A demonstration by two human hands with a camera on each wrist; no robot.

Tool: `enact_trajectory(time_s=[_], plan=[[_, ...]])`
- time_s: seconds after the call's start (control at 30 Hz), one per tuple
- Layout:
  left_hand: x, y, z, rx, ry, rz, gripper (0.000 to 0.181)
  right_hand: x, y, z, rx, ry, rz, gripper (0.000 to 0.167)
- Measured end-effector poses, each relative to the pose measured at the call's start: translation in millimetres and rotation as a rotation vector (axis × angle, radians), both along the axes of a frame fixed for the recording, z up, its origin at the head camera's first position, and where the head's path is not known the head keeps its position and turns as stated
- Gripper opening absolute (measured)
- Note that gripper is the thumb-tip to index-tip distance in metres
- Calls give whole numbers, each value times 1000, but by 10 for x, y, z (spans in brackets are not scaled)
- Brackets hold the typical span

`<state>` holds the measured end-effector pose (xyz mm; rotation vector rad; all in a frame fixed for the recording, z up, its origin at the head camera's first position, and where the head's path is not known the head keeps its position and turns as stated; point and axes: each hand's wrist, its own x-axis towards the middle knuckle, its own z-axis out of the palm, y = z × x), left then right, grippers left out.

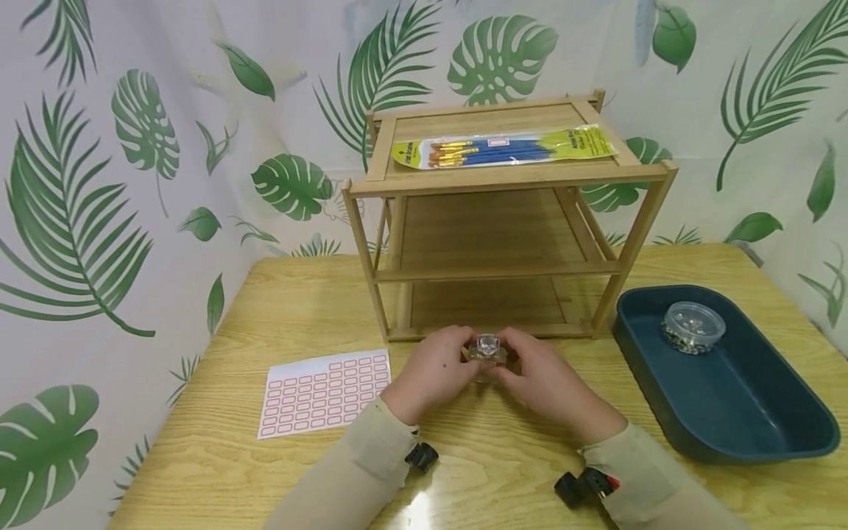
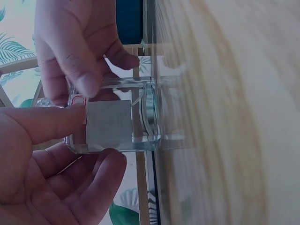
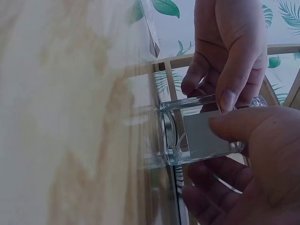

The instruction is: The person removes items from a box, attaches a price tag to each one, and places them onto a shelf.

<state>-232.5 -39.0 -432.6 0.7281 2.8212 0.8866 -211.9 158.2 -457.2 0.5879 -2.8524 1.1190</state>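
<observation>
A clear square glass bottle (image 1: 488, 344) with a clear cap stands upright on the wooden table, in front of the shelf rack. From its left side my left hand (image 1: 433, 368) holds it, and my right hand (image 1: 546, 379) holds it from the right. A pale rectangular patch (image 2: 108, 124) shows on the bottle's face. Above that patch, a small red-bordered sticker (image 2: 78, 99) lies near the bottle's shoulder, with both thumbs on it or close by. In the right wrist view the right thumb (image 3: 243, 121) covers most of that spot. Fingers of both hands reach behind the glass.
A sheet of red-bordered stickers (image 1: 324, 395) lies left of the hands. Behind them stands a wooden shelf rack (image 1: 497, 276) with a packet of paintbrushes (image 1: 503, 149) on top. To the right, a dark blue tray (image 1: 722, 401) contains a round clear tub (image 1: 693, 327).
</observation>
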Motion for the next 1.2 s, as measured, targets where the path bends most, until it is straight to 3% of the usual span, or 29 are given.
enact_trajectory(time_s=[0.33,0.77,1.2], plan=[[2,4,21,-41,8,-13,22,-8,4,-52,22,5,19,25],[34,16,35,-27,-17,5,20,8,-4,-44,5,42,32,27],[22,-12,10,-53,55,-51,18,28,-16,-11,39,67,1,24]])
